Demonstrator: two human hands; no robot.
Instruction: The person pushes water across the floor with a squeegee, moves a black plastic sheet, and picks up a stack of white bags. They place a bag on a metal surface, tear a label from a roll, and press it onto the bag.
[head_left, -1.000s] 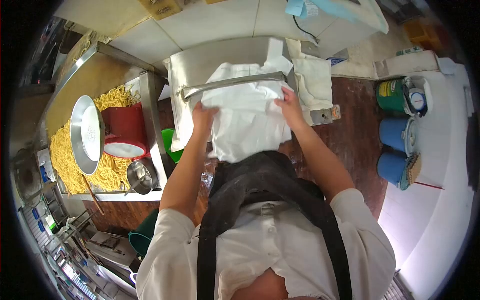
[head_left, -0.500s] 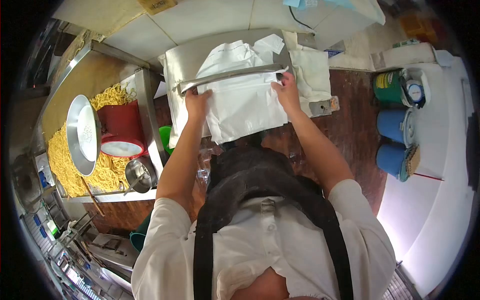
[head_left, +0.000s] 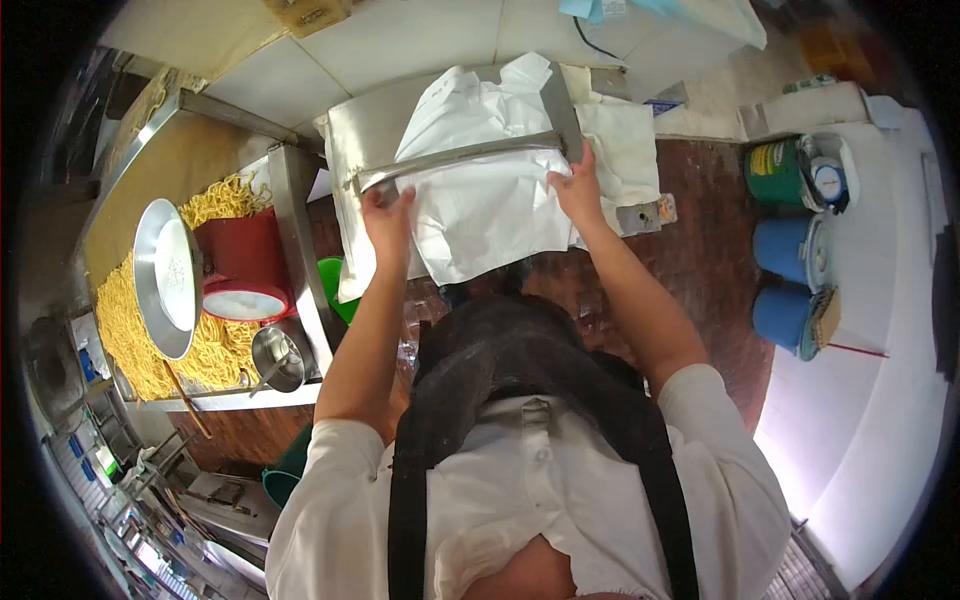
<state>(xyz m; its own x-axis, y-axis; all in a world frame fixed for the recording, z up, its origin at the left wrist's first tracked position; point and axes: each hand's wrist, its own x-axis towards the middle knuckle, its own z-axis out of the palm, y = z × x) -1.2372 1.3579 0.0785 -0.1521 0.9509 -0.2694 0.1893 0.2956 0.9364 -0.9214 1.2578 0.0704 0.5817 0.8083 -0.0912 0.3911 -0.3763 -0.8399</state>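
2 hands clenched, gripping white bag

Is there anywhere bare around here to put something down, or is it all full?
Bare steel shows on the metal box left of the white bags, and the white surface is bare beside the blue tubs. The noodle tray is crowded: pan, red bucket, small pot.
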